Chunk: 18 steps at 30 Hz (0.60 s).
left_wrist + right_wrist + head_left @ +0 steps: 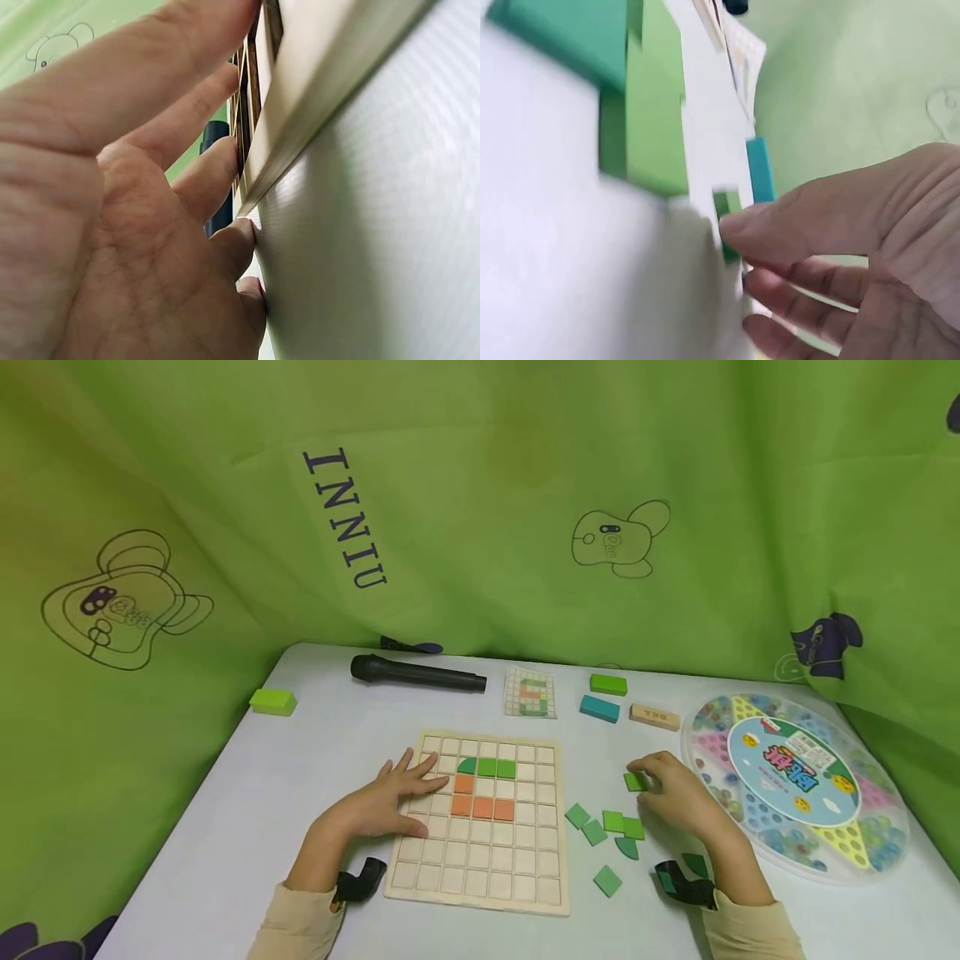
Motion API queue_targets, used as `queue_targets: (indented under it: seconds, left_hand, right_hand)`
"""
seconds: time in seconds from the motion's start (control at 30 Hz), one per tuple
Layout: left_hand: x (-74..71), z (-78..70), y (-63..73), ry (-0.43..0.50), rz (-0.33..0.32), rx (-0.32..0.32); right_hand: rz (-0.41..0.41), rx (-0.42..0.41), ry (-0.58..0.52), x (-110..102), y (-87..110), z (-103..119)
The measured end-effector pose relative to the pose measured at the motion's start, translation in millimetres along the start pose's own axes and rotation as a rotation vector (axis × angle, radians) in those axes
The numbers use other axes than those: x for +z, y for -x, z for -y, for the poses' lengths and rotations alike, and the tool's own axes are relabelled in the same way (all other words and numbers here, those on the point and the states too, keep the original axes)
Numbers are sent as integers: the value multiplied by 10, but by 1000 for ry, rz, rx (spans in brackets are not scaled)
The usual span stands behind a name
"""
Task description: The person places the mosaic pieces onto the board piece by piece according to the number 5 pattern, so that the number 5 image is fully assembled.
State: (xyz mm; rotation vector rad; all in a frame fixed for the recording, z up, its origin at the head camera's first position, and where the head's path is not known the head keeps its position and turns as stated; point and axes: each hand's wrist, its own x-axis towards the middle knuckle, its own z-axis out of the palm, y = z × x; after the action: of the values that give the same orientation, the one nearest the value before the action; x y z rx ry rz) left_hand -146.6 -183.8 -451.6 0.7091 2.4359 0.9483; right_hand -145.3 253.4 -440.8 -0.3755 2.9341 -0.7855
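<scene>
While my left hand (pixel 382 802) rests with fingers spread over the left edge of the grid board (pixel 476 878), my right hand (pixel 675 793) pinches a green tile (pixel 634 782) well to the right of the board, level with its upper half. Whether the tile touches the desk (pixel 315 752), I cannot tell. It looks square, with no clear long axis, and the board lies leftward from it. More loose tiles (pixel 607 881) sit right of the board, nearer my body.
</scene>
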Motion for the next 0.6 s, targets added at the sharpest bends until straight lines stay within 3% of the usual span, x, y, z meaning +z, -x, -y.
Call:
queue_targets:
  seconds: [0.3, 0.6]
  left_hand:
    - [56, 32, 66, 29, 0, -20]
    - [16, 2, 16, -7, -17, 9]
  right_hand:
    - [-64, 6, -17, 52, 5, -58]
    - [-89, -61, -114, 124, -69, 222]
